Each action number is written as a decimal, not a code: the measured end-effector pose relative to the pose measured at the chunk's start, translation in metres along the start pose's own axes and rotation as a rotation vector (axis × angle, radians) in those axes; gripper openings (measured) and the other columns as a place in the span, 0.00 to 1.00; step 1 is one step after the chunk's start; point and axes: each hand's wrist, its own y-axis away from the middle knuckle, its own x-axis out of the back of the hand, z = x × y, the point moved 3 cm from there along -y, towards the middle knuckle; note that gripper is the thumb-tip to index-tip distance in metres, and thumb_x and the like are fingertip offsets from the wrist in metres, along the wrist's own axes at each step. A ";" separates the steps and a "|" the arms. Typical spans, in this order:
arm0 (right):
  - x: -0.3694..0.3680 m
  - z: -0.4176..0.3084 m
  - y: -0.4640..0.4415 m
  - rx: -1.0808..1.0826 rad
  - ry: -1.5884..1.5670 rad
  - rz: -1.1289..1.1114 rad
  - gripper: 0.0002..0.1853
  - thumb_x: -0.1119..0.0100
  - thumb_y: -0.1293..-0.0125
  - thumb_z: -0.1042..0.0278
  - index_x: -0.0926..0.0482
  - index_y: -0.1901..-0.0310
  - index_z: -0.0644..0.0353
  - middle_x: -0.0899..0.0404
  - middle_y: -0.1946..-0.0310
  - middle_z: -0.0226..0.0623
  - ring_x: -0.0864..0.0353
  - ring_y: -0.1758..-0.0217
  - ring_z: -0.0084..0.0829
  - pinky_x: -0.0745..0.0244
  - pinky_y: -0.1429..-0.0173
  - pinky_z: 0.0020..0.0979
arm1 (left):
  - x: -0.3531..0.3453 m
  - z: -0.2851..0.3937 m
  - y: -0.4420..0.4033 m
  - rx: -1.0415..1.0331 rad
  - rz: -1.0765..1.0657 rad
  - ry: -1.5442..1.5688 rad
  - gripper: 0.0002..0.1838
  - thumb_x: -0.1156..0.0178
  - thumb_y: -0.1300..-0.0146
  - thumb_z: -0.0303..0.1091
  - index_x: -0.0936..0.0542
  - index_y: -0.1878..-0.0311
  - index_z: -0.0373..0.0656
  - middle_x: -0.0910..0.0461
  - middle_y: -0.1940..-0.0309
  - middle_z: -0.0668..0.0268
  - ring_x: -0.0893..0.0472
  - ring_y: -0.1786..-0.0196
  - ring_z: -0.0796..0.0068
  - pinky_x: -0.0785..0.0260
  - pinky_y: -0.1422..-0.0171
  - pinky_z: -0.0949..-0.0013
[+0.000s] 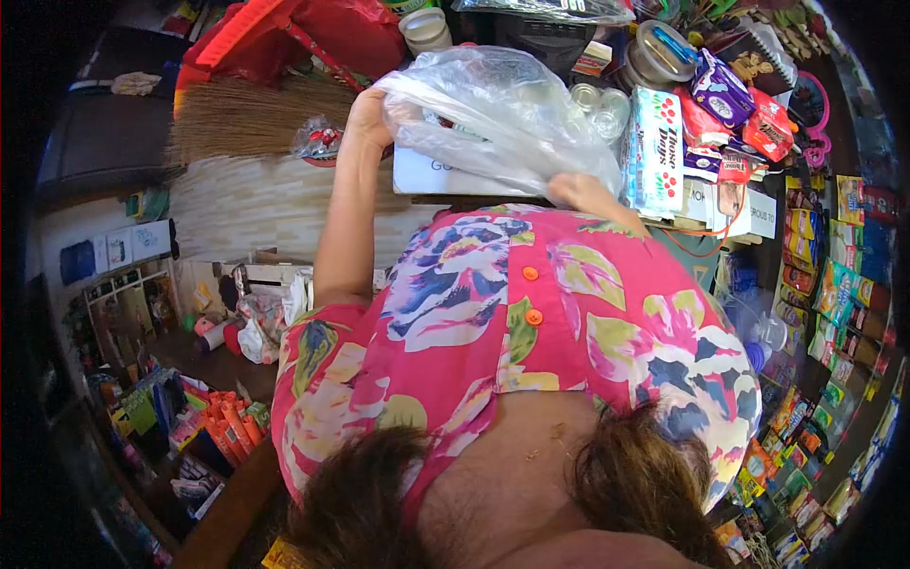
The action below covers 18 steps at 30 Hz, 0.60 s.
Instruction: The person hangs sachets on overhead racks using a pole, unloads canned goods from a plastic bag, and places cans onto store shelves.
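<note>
A clear plastic bag (502, 104) is spread out in front of me, over a white box (427, 173) with partly covered lettering. My left hand (370, 119) is raised at the bag's left end and grips its edge, its fingertips partly hidden by the film. Lower down, my right hand (586, 194) is closed on the bag's near right edge. Through the plastic, several things beneath look blurred. Just right of the bag stand clear jars (607, 112) and a white "Those Days" packet (656, 152).
A straw broom (237, 119) and a red dustpan (261, 43) lie at the upper left. Purple packets (722, 87), red packets (768, 125) and a round clear container (661, 52) crowd the right side. Hanging sachets (834, 284) line the far right.
</note>
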 end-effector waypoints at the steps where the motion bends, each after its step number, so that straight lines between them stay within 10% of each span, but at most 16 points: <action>1: 0.008 0.005 -0.003 0.058 -0.138 0.067 0.22 0.44 0.40 0.57 0.28 0.46 0.59 0.21 0.64 0.42 0.23 0.60 0.36 0.32 0.51 0.33 | 0.003 0.000 -0.004 -0.017 0.007 -0.081 0.16 0.51 0.42 0.35 0.25 0.54 0.35 0.21 0.58 0.55 0.22 0.56 0.60 0.29 0.47 0.56; 4: 0.044 0.002 -0.018 0.084 -0.371 0.222 0.29 0.41 0.42 0.61 0.34 0.40 0.58 0.22 0.59 0.40 0.25 0.56 0.30 0.32 0.51 0.30 | 0.025 0.002 -0.019 -0.038 0.203 -0.327 0.17 0.47 0.46 0.36 0.24 0.55 0.35 0.22 0.57 0.55 0.23 0.53 0.58 0.31 0.47 0.55; 7: 0.081 -0.006 -0.031 -0.054 -0.234 0.334 0.38 0.35 0.49 0.62 0.39 0.35 0.58 0.25 0.52 0.42 0.28 0.49 0.31 0.33 0.47 0.28 | -0.038 0.001 0.038 -1.098 0.592 -1.462 0.16 0.41 0.54 0.30 0.24 0.58 0.41 0.27 0.52 0.52 0.27 0.50 0.52 0.37 0.45 0.54; 10: 0.083 -0.009 -0.050 0.088 0.013 0.538 0.48 0.28 0.59 0.60 0.43 0.34 0.58 0.27 0.48 0.47 0.30 0.43 0.39 0.35 0.42 0.33 | -0.084 -0.026 0.071 -1.602 0.144 -1.890 0.17 0.41 0.54 0.29 0.24 0.57 0.47 0.27 0.54 0.55 0.27 0.50 0.56 0.41 0.41 0.53; 13: 0.073 -0.041 -0.053 0.095 0.423 0.709 0.54 0.25 0.67 0.55 0.43 0.36 0.61 0.28 0.47 0.49 0.32 0.40 0.50 0.38 0.40 0.47 | -0.071 -0.060 0.051 -1.529 -0.197 -2.203 0.20 0.42 0.54 0.29 0.23 0.53 0.53 0.25 0.54 0.59 0.28 0.49 0.60 0.44 0.39 0.51; 18: 0.081 -0.025 -0.060 -0.015 0.409 0.591 0.49 0.28 0.64 0.47 0.38 0.40 0.63 0.27 0.48 0.50 0.30 0.43 0.47 0.36 0.42 0.47 | -0.010 -0.040 0.006 -0.818 0.063 -2.190 0.30 0.43 0.56 0.32 0.29 0.43 0.53 0.26 0.51 0.59 0.29 0.45 0.59 0.45 0.37 0.50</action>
